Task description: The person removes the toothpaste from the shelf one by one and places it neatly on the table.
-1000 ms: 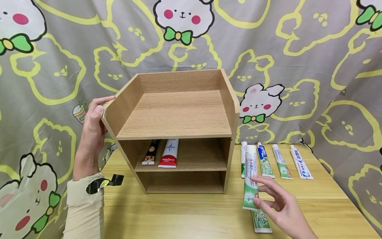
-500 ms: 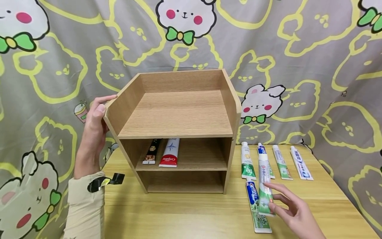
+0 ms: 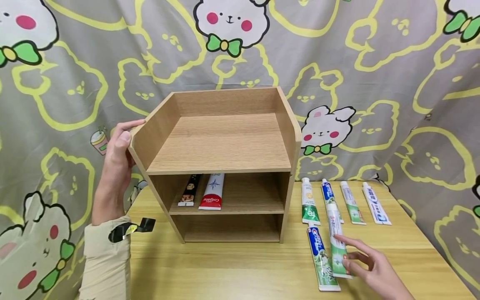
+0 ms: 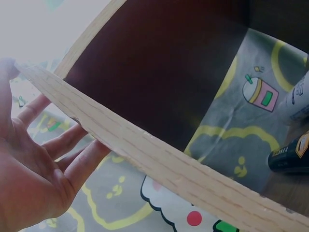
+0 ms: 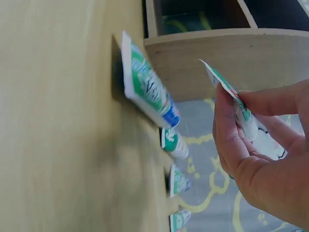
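Two tubes already lie on the middle shelf of the wooden shelf unit point(image 3: 221, 162): a dark tube point(image 3: 189, 191) and a red Colgate tube point(image 3: 213, 191), side by side toward the left. The right hand point(image 3: 371, 268) pinches a green-and-white toothpaste tube point(image 3: 337, 241) near its crimped end, thumb on one face and fingers on the other; the wrist view shows the tube point(image 5: 231, 104) clear of the table point(image 3: 232, 271). A second ago this tube stood higher and nearer the shelf's right wall, over the row of tubes; it now sits lower and farther right, slanting just beside the blue-and-green Crest tube point(image 3: 322, 258) that lies flat near the table's front. So the tube is in hand, not yet shelved, and has drifted away from the opening rather than toward it. The left hand point(image 3: 118, 160) has not moved: fingers straight, flat against the unit's left wall, thumb at the top edge. Four more tubes lie in a row behind, untouched.
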Motion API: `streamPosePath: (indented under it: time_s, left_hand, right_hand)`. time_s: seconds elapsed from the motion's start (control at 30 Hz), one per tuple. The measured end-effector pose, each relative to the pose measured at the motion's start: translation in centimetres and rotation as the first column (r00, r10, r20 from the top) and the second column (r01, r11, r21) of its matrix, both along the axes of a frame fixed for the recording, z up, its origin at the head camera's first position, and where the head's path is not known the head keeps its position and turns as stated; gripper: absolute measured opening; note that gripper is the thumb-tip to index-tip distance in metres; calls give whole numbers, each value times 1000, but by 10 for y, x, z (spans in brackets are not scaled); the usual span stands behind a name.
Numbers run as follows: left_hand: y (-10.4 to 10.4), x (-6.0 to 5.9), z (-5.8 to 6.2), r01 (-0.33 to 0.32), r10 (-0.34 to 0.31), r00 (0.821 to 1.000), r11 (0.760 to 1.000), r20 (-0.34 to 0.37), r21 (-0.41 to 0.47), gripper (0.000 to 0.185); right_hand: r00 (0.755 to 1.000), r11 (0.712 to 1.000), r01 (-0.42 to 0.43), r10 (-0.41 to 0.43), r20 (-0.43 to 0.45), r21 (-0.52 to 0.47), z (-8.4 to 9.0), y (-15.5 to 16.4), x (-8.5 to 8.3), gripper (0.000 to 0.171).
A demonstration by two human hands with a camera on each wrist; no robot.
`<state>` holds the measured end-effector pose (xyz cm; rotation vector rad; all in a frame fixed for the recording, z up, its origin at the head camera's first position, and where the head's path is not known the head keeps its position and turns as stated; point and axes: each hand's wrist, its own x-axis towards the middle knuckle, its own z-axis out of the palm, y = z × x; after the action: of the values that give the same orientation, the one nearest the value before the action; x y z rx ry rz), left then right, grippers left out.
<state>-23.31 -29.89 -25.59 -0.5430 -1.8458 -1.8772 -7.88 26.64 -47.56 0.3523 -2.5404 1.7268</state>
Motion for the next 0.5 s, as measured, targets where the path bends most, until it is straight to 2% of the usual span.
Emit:
streamPosePath:
  time_s: [0.2, 0.3, 0.43, 0.5]
  left_hand:
    - [1, 0, 1, 3, -3, 1000, 1000, 1, -3, 49]
    - [1, -1, 2, 3, -3, 1000, 1000, -2, -2, 49]
    - [1, 0, 2, 6, -6, 1000, 1000, -1, 16, 49]
    - [0, 0, 1, 8, -8, 1000, 1000, 1, 22, 49]
  right_hand:
    - [999, 999, -33, 31, 45, 37, -11, 13, -3, 50]
    - [989, 998, -55, 51, 139, 23, -14, 21, -6, 49]
    - [957, 998, -58, 57, 286, -2, -16, 32, -8, 53]
    - [943, 999, -51, 42, 329, 16, -17, 35, -10, 56]
